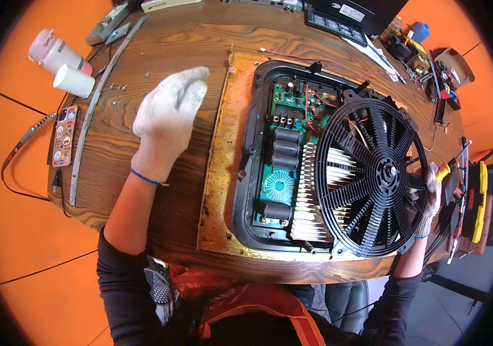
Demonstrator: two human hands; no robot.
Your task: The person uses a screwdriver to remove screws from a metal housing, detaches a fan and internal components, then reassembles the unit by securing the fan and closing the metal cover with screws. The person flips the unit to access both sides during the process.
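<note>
My left hand, in a white knit glove, is raised over the table left of the metal plate. Its fingers are stretched out close together, with nothing visible in them. My right hand, also gloved, grips the right edge of a round black cooling fan. A yellow-handled screwdriver sticks up from that same hand. Tilted, the fan covers the right part of a black housing. Inside the housing show a green circuit board and silver heat-sink fins. Beneath lies a rusty yellowish metal plate.
Several small screws lie on the wooden table at left. A metal strip, phone, white cup and pink-white bottle line the left side. Tools and a laptop-like black device stand far right.
</note>
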